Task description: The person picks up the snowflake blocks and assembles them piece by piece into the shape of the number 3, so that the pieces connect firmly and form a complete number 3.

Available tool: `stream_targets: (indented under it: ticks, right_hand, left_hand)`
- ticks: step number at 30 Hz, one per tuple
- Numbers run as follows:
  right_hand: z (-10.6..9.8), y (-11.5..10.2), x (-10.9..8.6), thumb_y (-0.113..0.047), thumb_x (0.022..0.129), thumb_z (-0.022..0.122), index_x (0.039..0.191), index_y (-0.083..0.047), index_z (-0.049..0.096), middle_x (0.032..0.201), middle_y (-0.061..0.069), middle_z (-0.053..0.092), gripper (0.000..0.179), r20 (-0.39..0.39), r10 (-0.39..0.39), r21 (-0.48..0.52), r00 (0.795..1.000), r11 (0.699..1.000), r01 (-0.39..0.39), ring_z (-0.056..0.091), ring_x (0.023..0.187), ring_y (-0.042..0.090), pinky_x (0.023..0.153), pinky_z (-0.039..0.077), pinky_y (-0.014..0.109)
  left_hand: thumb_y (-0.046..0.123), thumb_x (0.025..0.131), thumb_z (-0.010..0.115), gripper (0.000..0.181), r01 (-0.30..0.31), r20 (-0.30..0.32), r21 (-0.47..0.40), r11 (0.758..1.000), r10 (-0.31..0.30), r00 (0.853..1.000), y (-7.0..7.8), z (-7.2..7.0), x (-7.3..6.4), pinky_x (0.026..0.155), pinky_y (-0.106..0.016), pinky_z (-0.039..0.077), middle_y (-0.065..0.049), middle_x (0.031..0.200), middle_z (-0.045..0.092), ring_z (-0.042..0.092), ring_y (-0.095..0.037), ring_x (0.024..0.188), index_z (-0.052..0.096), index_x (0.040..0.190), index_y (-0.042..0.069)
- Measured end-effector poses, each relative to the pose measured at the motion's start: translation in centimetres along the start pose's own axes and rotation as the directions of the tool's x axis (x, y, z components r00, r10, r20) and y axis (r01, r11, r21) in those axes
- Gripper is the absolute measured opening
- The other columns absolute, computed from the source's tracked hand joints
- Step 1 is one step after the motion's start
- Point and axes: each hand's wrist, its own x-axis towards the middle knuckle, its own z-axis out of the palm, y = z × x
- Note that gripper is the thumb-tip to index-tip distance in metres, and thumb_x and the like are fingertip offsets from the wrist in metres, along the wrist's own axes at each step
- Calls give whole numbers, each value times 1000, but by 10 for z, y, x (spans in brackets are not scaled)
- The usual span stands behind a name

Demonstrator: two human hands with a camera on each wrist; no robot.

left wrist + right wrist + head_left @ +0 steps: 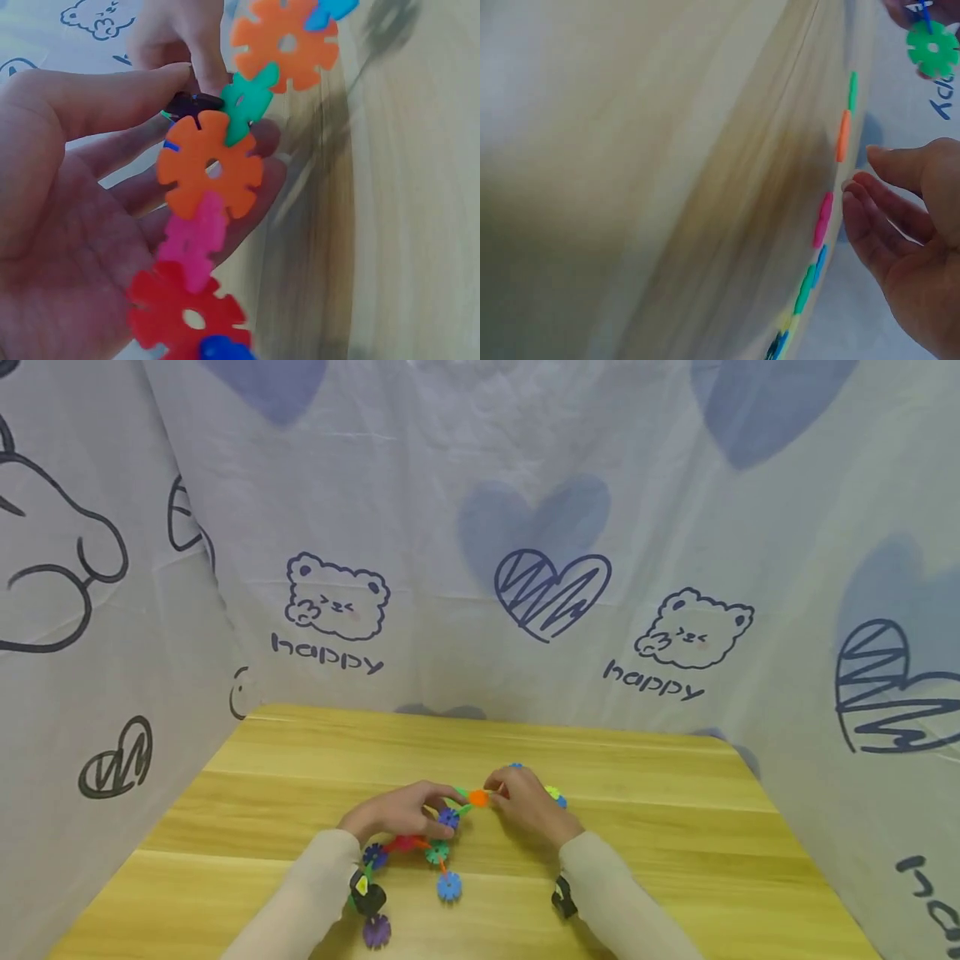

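Note:
In the left wrist view, my left hand [405,810] pinches a dark notched plastic disc [193,105] between thumb and fingers. From the same area runs a chain of interlocking discs: a green disc [250,103], an orange disc [177,176], a pink one [193,247] and a red disc [176,307]. My right hand [531,806] hovers low over the table, its fingertips right beside an orange disc [478,797]. Seen from the right wrist, a gap shows between thumb and fingers, which overlap a row of discs including a pink disc [823,220].
Near the left forearm, more linked discs curve across the wooden table [637,827], ending in a purple disc [377,931] and a light blue disc [449,887]. A yellow disc [553,792] shows beyond the right hand. Printed white cloth [442,527] hangs around the table.

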Motion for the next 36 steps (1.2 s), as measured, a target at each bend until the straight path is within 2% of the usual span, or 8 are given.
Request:
stream_targets:
  ticks: [3,6,9,12,19,25,31,36]
  right_hand:
    - [5,-3,6,-12,98,71,118,1,72,113,17,70,24,37,3,-31,999,1000,-2,66,96,26,83,59,41]
    - [9,-3,11,-17,96,75,119,2,72,111,16,67,30,71,-29,-80,997,996,34,64,98,26,83,58,41]
    - [10,-2,12,-16,94,77,112,1,74,105,14,67,24,73,-38,-102,997,994,46,62,95,24,81,57,38]
    - [10,0,11,-13,93,78,106,-1,73,100,11,66,18,77,-17,-86,997,996,23,60,90,20,78,56,33]
    - [4,5,3,-9,91,78,101,-4,66,90,8,69,16,62,-6,5,998,1000,5,62,80,16,70,54,28]
    - [-6,6,-8,-9,98,70,101,-7,68,86,6,72,4,19,28,93,999,995,-29,63,72,12,65,53,23]
    - [-18,4,-16,1,100,62,107,2,70,87,17,68,11,19,81,319,997,944,-83,65,60,13,57,59,27]
    - [-26,-4,-20,3,100,61,113,8,69,88,20,69,16,43,71,378,997,922,-82,67,64,16,64,63,39]
  left_hand:
    - [23,98,70,47,-5,13,-13,1000,5,1000,-2,-1,1,104,-57,53,-19,140,63,61,-38,128,59,144,15]
    - [26,104,62,44,-24,29,-40,999,25,999,-3,-1,4,98,-48,57,-17,129,70,67,-30,116,57,145,11]
    - [26,109,51,42,-58,32,-77,995,61,998,-3,0,6,86,-37,59,-18,113,75,70,-20,97,55,145,5]
    - [25,111,46,42,-76,6,-80,994,76,997,-1,0,8,79,-31,58,-18,108,74,68,-14,89,55,144,0]
    - [20,110,50,37,-60,-50,-75,995,56,997,-1,3,11,76,-32,62,-17,101,76,71,-16,86,61,138,0]
    - [19,109,53,35,-75,-64,-81,994,70,996,-2,5,12,73,-33,63,-17,99,77,72,-15,82,65,134,-3]
    - [25,110,52,35,-88,-69,-54,995,84,994,0,6,13,71,-32,62,-14,94,76,69,-12,78,73,120,-2]
    - [26,109,54,35,-82,-86,-48,995,78,993,1,8,14,69,-30,62,-15,91,76,68,-12,74,75,115,-1]
